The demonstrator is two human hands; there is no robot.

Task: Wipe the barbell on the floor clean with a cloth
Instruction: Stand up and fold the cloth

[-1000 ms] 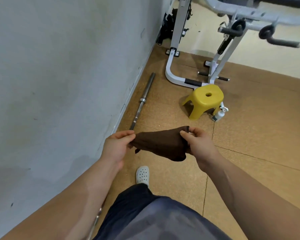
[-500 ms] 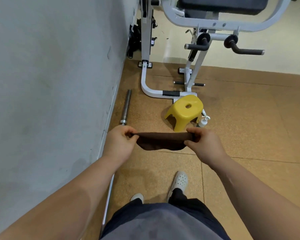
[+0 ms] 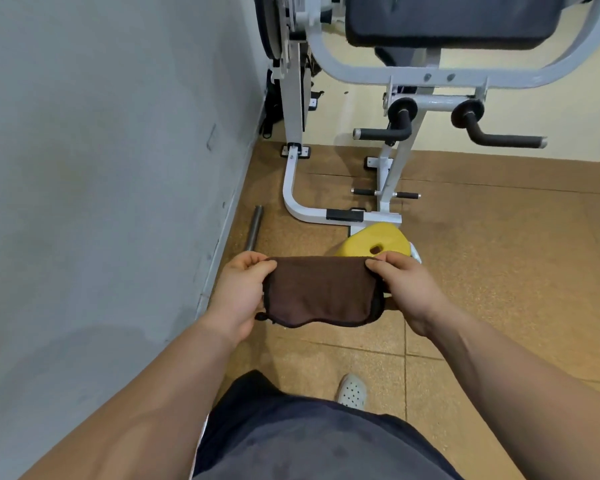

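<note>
**Gym floor by a grey wall: cloth held taut, barbell lying ahead**

Brown speckled floor (image 3: 499,271) runs along a grey wall (image 3: 101,168) on the left, and a person stands on it looking down at both hands. The left hand (image 3: 243,292) and right hand (image 3: 406,292) hold a dark brown cloth (image 3: 321,292) between them at about waist height. Each hand pinches one end of its upper edge, with the thumb on the near side and the fingers curled over the far side. The cloth is pulled out flat, its lower edge sags in a shallow curve, and a dark stitched hem shows down both sides. It is up in the air and touches nothing on the floor.

Below the hands are dark shorts (image 3: 309,441) and one pale perforated shoe (image 3: 352,391) flat on the floor.

Just beyond the right hand stands a yellow plastic stool (image 3: 374,241) with a slot in its seat, partly hidden by the cloth and the fingers. Something small and white shows at its right edge, too hidden to identify.

The barbell (image 3: 254,227) lies on the floor past the left hand, close to the foot of the wall and roughly parallel to it. Only its bare steel far end shows, and the rest runs behind the left hand. It is well apart from the cloth.

Farther back a white weight machine (image 3: 293,202) rests its curved base on the floor, with black-gripped handles and a dark padded seat above.
</note>
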